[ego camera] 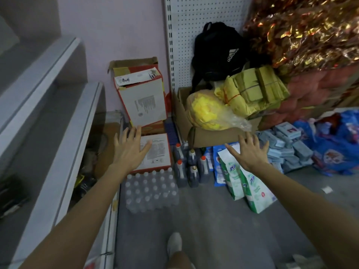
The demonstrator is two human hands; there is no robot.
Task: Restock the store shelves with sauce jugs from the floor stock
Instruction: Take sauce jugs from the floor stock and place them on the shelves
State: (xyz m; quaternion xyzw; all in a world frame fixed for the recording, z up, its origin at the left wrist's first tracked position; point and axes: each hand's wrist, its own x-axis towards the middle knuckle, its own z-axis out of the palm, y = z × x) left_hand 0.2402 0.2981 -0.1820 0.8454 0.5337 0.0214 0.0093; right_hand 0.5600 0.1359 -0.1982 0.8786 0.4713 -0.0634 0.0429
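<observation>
Several dark sauce jugs (pixel 191 167) with red and yellow caps stand on the grey floor between a pack of water bottles and some white-green bags. My left hand (pixel 129 147) is stretched out with fingers spread, above a red-and-white box to the left of the jugs. My right hand (pixel 250 152) is also open with spread fingers, above the bags to the right of the jugs. Neither hand touches a jug. Grey store shelves (pixel 58 105) run along the left side.
A shrink-wrapped pack of water bottles (pixel 151 191) lies left of the jugs. White-green bags (pixel 246 189) stand to the right. Behind are a cardboard box (pixel 211 135) with yellow bags, a black backpack (pixel 217 53), red-white cartons (pixel 141 98) and blue packages (pixel 289 144). My shoe (pixel 174 244) is below.
</observation>
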